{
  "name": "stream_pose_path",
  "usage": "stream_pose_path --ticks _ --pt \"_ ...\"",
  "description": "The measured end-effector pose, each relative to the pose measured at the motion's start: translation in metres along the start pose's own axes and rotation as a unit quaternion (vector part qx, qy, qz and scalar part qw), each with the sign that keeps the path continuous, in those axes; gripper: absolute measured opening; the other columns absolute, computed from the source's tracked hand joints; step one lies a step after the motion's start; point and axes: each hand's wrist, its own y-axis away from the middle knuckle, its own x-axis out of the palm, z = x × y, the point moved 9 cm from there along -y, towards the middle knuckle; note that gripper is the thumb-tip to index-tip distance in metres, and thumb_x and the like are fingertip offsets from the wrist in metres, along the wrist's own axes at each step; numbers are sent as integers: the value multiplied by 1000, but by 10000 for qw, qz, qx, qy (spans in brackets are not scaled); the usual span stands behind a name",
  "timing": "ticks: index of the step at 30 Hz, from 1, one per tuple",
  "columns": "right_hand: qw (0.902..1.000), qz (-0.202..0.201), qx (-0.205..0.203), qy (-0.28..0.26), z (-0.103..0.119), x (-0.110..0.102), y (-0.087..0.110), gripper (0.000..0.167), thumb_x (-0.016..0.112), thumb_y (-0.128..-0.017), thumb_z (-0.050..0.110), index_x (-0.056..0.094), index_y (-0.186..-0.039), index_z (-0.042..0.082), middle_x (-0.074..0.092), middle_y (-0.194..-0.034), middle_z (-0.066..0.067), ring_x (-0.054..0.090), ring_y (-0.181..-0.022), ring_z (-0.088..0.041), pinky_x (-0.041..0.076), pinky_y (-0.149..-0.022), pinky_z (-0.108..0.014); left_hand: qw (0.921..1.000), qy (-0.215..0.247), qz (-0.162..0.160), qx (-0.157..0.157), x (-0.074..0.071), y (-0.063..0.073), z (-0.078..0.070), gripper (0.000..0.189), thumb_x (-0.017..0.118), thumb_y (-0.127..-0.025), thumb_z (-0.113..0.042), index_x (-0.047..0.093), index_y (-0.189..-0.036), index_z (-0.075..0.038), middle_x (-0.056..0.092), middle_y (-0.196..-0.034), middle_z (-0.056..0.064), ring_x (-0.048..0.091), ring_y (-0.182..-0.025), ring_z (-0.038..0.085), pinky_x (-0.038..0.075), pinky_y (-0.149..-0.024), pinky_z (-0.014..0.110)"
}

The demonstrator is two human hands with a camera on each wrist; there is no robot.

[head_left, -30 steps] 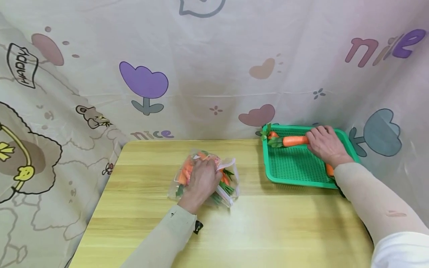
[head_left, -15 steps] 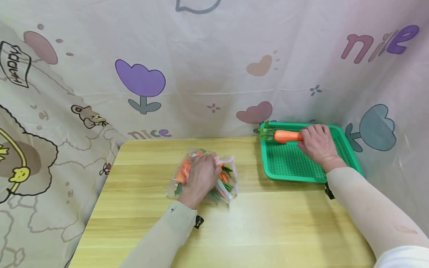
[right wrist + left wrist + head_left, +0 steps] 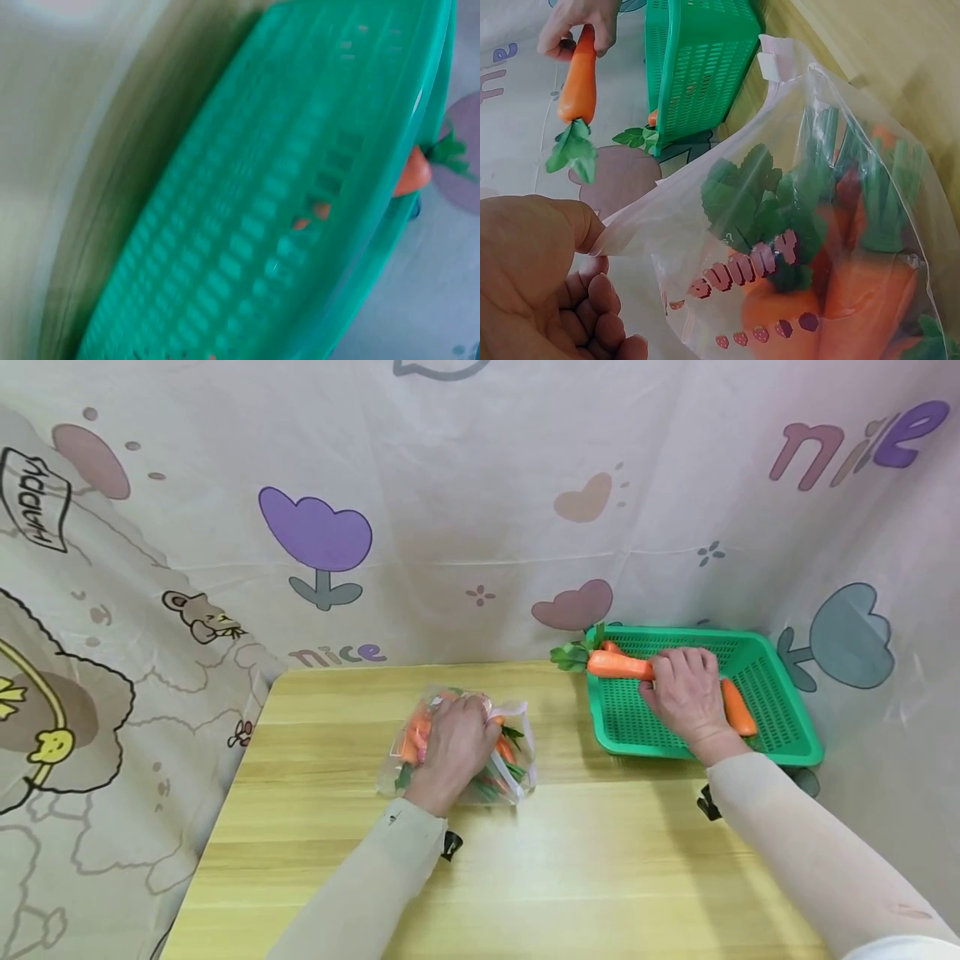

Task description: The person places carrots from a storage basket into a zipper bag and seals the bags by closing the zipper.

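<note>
A clear zip bag [image 3: 517,777] with several carrots in it lies on the table, and my left hand [image 3: 453,747] is over it. In the left wrist view, the thumb and fingers of that hand [image 3: 532,277] pinch the bag's lip [image 3: 641,217]; the bag bears red "Bunny" print. My right hand [image 3: 688,695] grips a carrot [image 3: 618,665] by its lower end, above the green basket [image 3: 806,752], leaves pointing left. Beneath and behind are another carrot [image 3: 738,708] at the basket's right and part of one [image 3: 610,647] at its back left corner.
The wooden table [image 3: 315,860] meets a printed cloth [image 3: 450,527] at the back. Cloth also hangs at both sides. The right wrist view is blurred and mostly shows the basket's slotted wall [image 3: 247,225]; the right hand is outside it.
My right hand has moved left with the carrot, whose leaves now reach past the basket's left rim. The carrot at the basket's right has come into fuller view. The left hand stays on the bag.
</note>
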Motion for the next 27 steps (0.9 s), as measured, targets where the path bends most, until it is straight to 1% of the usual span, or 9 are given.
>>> stream_pose_path --ticks 3,5,7,10,14,17,21,25,27 --pt "9996 -261 105 -100 14 -7 0 20 67 -86 9 57 -99 -3 64 -94 -23 59 -84 -46 45 -76 -58 10000 52 3 -62 -1 -1 1 33 69 -97 -23 50 -74 -13 51 -71 2 51 -79 26 43 -84 39" --pt "9992 -340 122 -149 27 -11 0 20 68 -86 9 58 -98 -3 64 -93 -22 59 -82 -46 45 -74 -57 9999 43 -25 -100 -2 -2 1 32 69 -97 -24 50 -74 -13 52 -72 2 53 -83 27 44 -81 40" --pt "9992 -350 71 -196 40 -15 1 19 67 -86 9 58 -97 -3 63 -91 -22 59 -81 -46 45 -72 -57 9999 30 -40 -111 -4 -3 1 31 69 -97 -23 51 -74 -13 53 -72 2 53 -82 28 44 -80 40" --pt "9994 -258 -65 -238 62 -18 2 16 61 -88 11 58 -95 -2 64 -89 -22 59 -79 -45 46 -72 -57 9999 45 -36 -135 -5 -4 2 30 68 -97 -22 51 -74 -13 53 -72 3 51 -81 28 43 -81 40" --pt "9990 -41 -290 -343 89 -18 10 16 53 -90 15 59 -92 0 66 -88 -19 61 -79 -43 48 -73 -56 9999 66 -17 -97 -7 -4 1 26 65 -96 -18 51 -75 -12 52 -72 3 49 -79 26 41 -84 39" --pt "9974 334 -412 -495 107 -12 17 17 53 -91 18 59 -91 2 66 -90 -17 62 -82 -41 49 -78 -57 10000 -21 -15 -28 -8 -5 -2 22 63 -95 -16 53 -76 -12 56 -76 2 51 -80 24 43 -88 38" --pt "9940 752 -479 -633 130 0 20 15 64 -88 18 58 -92 5 65 -90 -14 61 -87 -38 49 -84 -56 9999 -120 -61 28 -9 -5 -6 18 63 -93 -15 55 -78 -12 60 -79 3 55 -82 25 45 -91 41" --pt "9930 927 -405 -610 151 13 13 21 74 -84 17 60 -95 6 65 -91 -11 61 -88 -35 48 -86 -53 9998 -162 -57 98 -8 -6 -13 17 64 -93 -17 57 -78 -11 59 -77 2 57 -84 27 46 -89 42" --pt "9931 923 -325 -652 160 18 9 24 77 -83 17 62 -97 6 66 -92 -10 61 -88 -34 48 -84 -51 9997 -192 -55 163 -7 -6 -17 17 64 -94 -18 58 -79 -10 59 -77 3 57 -85 28 46 -86 42"
